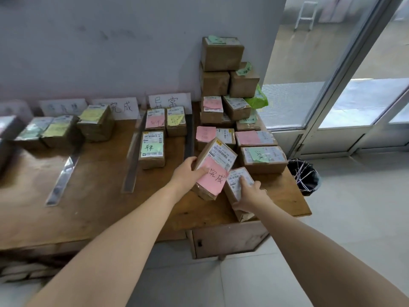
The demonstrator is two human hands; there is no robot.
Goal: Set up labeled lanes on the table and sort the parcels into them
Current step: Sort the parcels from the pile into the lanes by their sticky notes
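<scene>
Sorting: left hand [188,171] grips pink-noted brown cardboard parcel [215,160], right hand [251,194] clasps smaller white-labelled brown box [238,182] — parcel likely bound for the matching lane [104,165]

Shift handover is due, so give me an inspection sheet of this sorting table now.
Surface: wooden table, split into lanes by clear strips.
Job's things: wall signs; sorted parcels in lanes; unsorted pile stacked at right.
Clutter: green bag beside the pile.
Hands: left hand grips pink-note parcel; right hand holds small parcel at the table's near edge.
Cables: nothing seen.
Surroundings: bin on the floor; glass door at right.
</scene>
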